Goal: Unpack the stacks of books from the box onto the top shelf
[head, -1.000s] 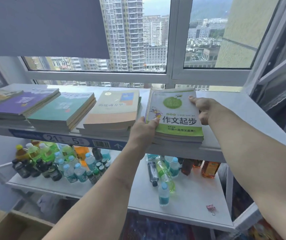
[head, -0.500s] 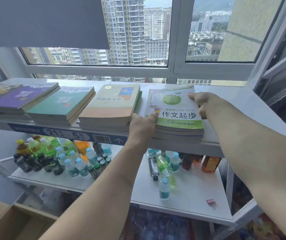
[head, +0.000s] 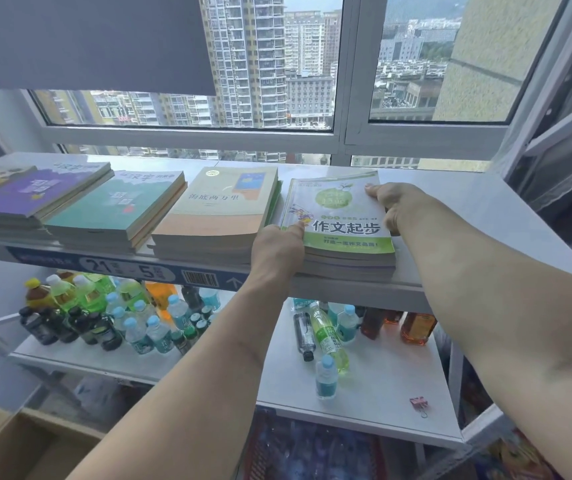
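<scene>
Two hands meet at one stack in the head view. The left hand [head: 277, 251] presses its thumb on the near left corner of the green-and-white book stack [head: 341, 220], with its fingers hidden against the stack's left side. The right hand [head: 393, 206] lies on the stack's right edge, thumb flat on the top cover and fingers curled down the side, so the stack is clasped between both hands as it sits flat on the top shelf [head: 450, 209]. Just left of the left hand, nearly touching the held stack, lies the beige book stack [head: 218, 209]; further left lie the teal book stack [head: 118, 209] and the purple book stack [head: 38, 192]. Below the hands, a lower shelf [head: 381, 386] carries many bottles [head: 132, 320]. Far below the left forearm, the cardboard box [head: 11, 445] shows at the bottom left corner.
</scene>
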